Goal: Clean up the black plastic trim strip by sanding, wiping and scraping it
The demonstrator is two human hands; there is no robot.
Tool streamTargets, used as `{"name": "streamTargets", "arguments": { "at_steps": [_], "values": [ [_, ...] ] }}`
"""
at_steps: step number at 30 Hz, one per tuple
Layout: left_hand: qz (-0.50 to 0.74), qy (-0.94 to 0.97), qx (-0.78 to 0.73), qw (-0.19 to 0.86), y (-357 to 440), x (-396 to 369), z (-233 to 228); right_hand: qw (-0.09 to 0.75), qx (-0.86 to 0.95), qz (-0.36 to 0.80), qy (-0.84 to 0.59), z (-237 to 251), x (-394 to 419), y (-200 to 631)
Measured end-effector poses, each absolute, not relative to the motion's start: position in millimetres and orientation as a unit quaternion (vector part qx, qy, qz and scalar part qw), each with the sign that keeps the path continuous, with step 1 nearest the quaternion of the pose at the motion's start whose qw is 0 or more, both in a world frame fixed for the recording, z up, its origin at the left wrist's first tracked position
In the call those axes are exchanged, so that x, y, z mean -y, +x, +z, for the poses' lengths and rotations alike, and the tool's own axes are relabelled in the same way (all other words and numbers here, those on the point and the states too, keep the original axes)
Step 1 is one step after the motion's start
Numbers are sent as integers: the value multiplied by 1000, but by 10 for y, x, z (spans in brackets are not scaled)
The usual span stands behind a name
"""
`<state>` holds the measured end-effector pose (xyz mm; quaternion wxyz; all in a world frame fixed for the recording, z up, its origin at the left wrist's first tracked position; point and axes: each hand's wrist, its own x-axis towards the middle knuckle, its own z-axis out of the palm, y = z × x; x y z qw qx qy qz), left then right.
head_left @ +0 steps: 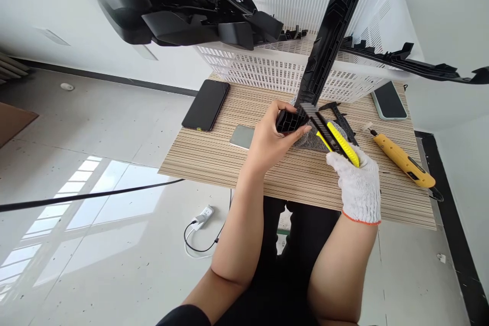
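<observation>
My bare left hand (273, 135) grips the near end of a long black plastic trim piece (324, 46), thumb on one side and fingers on the other. The piece slants up and away over the basket. In a white knit glove, my right hand (359, 178) holds a yellow and black utility knife (336, 140). Its blade is out and points at the trim's near end, by my left fingertips; whether it touches I cannot tell. Beneath the trim lies a grey cloth (315, 141), and black calipers (344, 121) rest just beyond the knife.
A white plastic basket (260, 69) at the table's back holds several black plastic parts (206, 15) that jut out both sides. On the wood-grain table (214, 163) lie a black phone (206, 105), a grey flat card (242, 136), another phone (389, 101) and a yellow handheld tool (405, 160).
</observation>
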<state>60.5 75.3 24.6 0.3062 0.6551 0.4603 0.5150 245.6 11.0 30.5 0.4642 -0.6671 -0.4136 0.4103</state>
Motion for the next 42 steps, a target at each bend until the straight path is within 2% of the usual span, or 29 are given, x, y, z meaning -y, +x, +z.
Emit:
{"name": "streamTargets", "arguments": {
  "at_steps": [4, 8, 18, 22, 26, 42],
  "values": [
    [526, 651, -458, 300, 616, -740, 275, 445, 427, 425, -663, 295, -103, 2464],
    [534, 644, -443, 322, 622, -738, 281, 471, 403, 411, -668, 294, -96, 2468],
    [531, 647, -442, 322, 617, -758, 245, 440, 442, 434, -650, 298, -102, 2433],
    [527, 653, -425, 340, 620, -762, 224, 469, 418, 431, -648, 301, -101, 2423],
    [526, 651, -434, 332, 625, -768, 211, 439, 441, 440, -647, 297, -97, 2432],
    [527, 644, -422, 360, 611, -756, 228, 462, 419, 429, -654, 300, -99, 2444]
  ]
}}
